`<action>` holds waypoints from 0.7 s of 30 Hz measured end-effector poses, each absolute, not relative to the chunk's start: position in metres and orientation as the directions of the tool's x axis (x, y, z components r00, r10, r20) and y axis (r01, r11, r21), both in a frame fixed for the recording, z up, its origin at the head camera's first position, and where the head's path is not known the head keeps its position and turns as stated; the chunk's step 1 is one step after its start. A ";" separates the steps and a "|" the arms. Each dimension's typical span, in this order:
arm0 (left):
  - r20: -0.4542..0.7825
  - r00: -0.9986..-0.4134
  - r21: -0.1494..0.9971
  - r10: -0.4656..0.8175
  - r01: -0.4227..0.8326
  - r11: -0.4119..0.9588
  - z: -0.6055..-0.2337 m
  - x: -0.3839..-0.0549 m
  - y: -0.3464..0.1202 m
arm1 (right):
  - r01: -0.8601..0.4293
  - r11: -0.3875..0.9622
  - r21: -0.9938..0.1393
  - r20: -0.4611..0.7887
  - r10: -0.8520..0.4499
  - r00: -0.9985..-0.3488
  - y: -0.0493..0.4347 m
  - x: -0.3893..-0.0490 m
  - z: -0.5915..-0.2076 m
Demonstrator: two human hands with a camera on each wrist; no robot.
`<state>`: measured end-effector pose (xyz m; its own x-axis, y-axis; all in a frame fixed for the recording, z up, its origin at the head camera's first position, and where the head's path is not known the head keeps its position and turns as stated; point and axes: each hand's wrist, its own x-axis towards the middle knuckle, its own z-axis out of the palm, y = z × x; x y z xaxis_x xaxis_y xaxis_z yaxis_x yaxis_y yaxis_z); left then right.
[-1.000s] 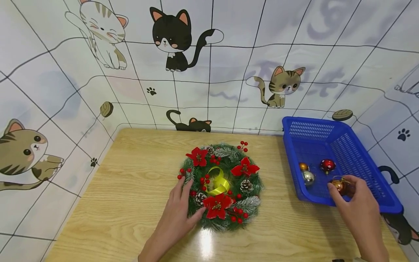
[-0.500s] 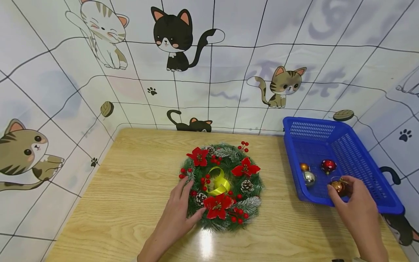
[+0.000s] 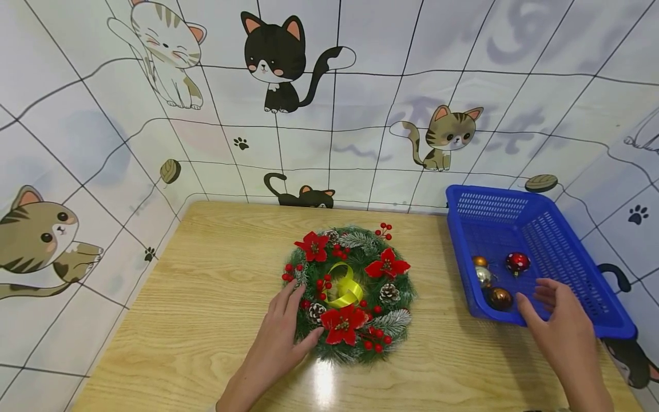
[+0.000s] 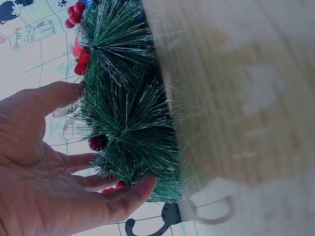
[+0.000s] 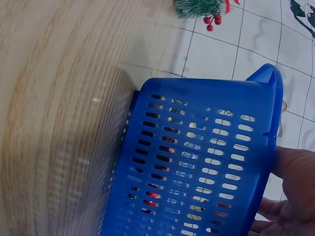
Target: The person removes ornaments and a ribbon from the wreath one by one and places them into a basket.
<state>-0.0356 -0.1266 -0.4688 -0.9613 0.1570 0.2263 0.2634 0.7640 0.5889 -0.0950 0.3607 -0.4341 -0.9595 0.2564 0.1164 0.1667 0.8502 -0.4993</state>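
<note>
Both empty, fingers loosely parted: the left hand (image 3: 280, 332) touches the wreath (image 3: 368, 290) on the table (image 3: 221, 257), and a push might skew it; the right hand (image 3: 562, 327) hangs over the near rim of the basket (image 3: 494, 197), where a careless knock could scatter the bronze ball (image 3: 500, 298) and the silver ball (image 3: 484, 276) just beyond

Left of the blue perforated plastic basket (image 3: 491, 207), an open lane of pale wooden tabletop (image 3: 433, 280) was bounded by the round red-flowered green wreath (image 3: 361, 266). The basket could be entered from above, its near rim partly blocked by the bare right hand (image 3: 561, 325).
</note>
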 end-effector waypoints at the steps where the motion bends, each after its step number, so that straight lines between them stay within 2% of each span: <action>1: 0.226 -0.961 0.588 0.158 0.264 0.764 -0.469 -0.036 -0.127 | 0.165 0.848 -0.503 0.119 0.257 -0.959 0.360 -0.094 -0.434; 10: 0.235 -0.958 0.570 0.163 0.272 0.775 -0.470 -0.035 -0.127 | 0.150 0.819 -0.554 0.126 0.260 -0.957 0.358 -0.089 -0.431; 21: 0.211 -0.965 0.575 0.157 0.252 0.779 -0.468 -0.035 -0.127 | 0.163 0.811 -0.562 0.097 0.260 -0.961 0.357 -0.090 -0.431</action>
